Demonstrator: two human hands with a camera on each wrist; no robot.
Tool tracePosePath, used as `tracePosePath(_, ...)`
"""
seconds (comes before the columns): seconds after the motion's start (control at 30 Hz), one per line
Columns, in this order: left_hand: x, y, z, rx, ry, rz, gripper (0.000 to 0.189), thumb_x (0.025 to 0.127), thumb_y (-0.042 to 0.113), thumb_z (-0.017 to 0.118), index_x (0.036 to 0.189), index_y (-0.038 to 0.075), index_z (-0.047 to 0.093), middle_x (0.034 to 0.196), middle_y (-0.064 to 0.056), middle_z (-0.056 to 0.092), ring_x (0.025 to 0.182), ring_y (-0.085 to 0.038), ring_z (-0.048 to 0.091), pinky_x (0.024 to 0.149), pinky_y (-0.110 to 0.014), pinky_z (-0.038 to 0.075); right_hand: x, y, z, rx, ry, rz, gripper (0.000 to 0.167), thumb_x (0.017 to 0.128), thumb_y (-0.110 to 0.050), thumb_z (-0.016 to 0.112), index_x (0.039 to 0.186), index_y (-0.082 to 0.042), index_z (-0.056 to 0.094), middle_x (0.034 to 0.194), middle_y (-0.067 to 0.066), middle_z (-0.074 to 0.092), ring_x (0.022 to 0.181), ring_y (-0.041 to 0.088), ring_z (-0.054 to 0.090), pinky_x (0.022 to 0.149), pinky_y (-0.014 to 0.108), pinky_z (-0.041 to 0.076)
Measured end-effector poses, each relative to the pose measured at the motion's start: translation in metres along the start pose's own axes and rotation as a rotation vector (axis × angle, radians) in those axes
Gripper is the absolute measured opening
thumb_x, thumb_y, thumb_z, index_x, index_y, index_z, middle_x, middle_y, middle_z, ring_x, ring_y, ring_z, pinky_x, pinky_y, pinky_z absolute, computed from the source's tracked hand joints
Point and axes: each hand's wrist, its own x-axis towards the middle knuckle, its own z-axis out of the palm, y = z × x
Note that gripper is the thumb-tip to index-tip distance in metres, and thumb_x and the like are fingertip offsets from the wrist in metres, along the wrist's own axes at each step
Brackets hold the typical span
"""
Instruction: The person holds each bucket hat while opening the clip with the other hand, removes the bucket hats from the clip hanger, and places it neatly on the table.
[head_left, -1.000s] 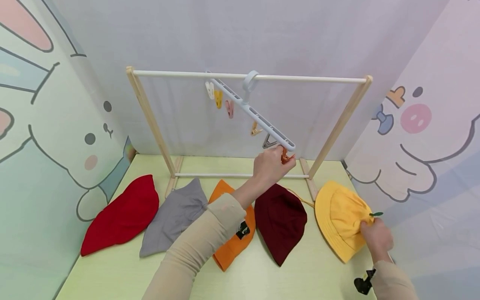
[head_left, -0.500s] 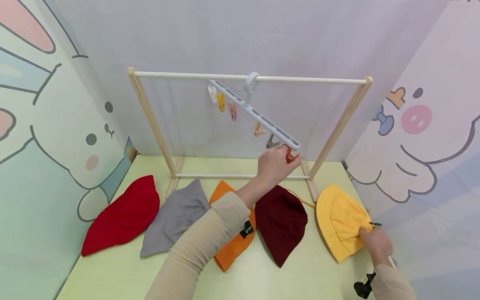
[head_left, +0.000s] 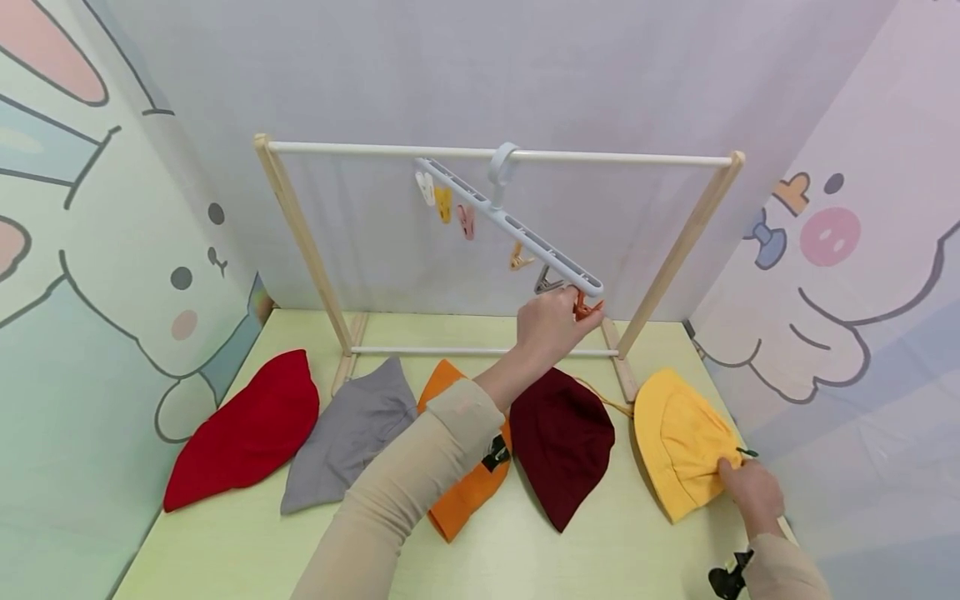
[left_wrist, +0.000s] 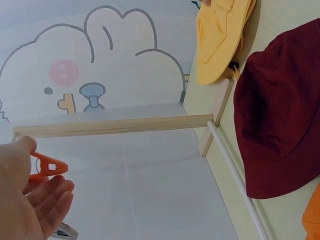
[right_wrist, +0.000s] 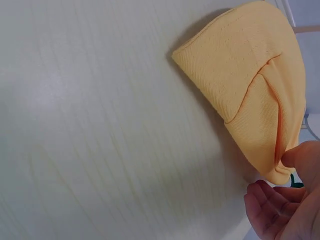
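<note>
My left hand [head_left: 551, 329] pinches an orange clothespin [head_left: 585, 307] at the near end of a pale blue clip hanger [head_left: 517, 229]. The hanger hooks over the rack's white top rail and is turned at an angle to it. In the left wrist view the orange clothespin [left_wrist: 50, 166] sits between thumb and fingers. My right hand [head_left: 753, 492] pinches the crown of a yellow bucket hat [head_left: 678, 442] with a small green leaf tip. The right wrist view shows the thumb pressed into a fold of the yellow hat [right_wrist: 260, 100].
A wooden rack [head_left: 678, 254] with white rails stands at the back of the table. Red [head_left: 247, 433], grey [head_left: 348, 442], orange [head_left: 457, 500] and maroon hats [head_left: 562, 442] lie in a row. White, yellow, pink [head_left: 467, 222], tan and grey clothespins hang along the hanger.
My left hand has shifted slightly right, swinging the hanger's near end with it. The yellow hat's brim has moved a little right and its crown slightly down in my right hand.
</note>
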Motion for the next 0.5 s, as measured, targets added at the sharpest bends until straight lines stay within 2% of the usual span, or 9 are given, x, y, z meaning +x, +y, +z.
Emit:
tracePosePath(0.07, 0.0009, -0.0004, 0.0002, 0.009, -0.008, -0.008, 0.036, 0.081, 0.054, 0.060, 0.075, 0.019, 0.058, 0.060, 0.007, 0.053, 0.047, -0.007, 0.046, 0.039, -0.018, 0.031, -0.0005, 0.0011, 0.0001, -0.002, 0.003, 0.002, 0.062, 0.091, -0.044, 0.030, 0.105, 0.013, 0.050, 0.076, 0.022, 0.052, 0.064, 0.030, 0.050, 0.048, 0.035, 0.038)
tracePosePath(0.3, 0.0048, 0.0006, 0.0004, 0.003, -0.019, -0.031, 0.039, 0.080, 0.057, 0.060, 0.072, 0.019, 0.059, 0.059, 0.007, 0.051, 0.045, -0.007, 0.044, 0.039, -0.018, 0.030, -0.0018, 0.0052, -0.0007, 0.000, -0.008, -0.002, 0.058, 0.091, -0.037, 0.029, 0.114, 0.013, 0.046, 0.090, 0.030, 0.054, 0.069, 0.034, 0.053, 0.050, 0.038, 0.040)
tracePosePath(0.5, 0.0075, 0.0023, 0.0014, 0.002, -0.012, -0.036, 0.038, 0.079, 0.057, 0.060, 0.072, 0.019, 0.059, 0.060, 0.008, 0.052, 0.047, -0.007, 0.045, 0.040, -0.018, 0.030, -0.0004, 0.0049, -0.0027, 0.024, -0.023, 0.028, 0.062, 0.091, -0.037, 0.028, 0.127, 0.012, 0.037, 0.116, 0.037, 0.045, 0.092, 0.049, 0.052, 0.062, 0.047, 0.044)
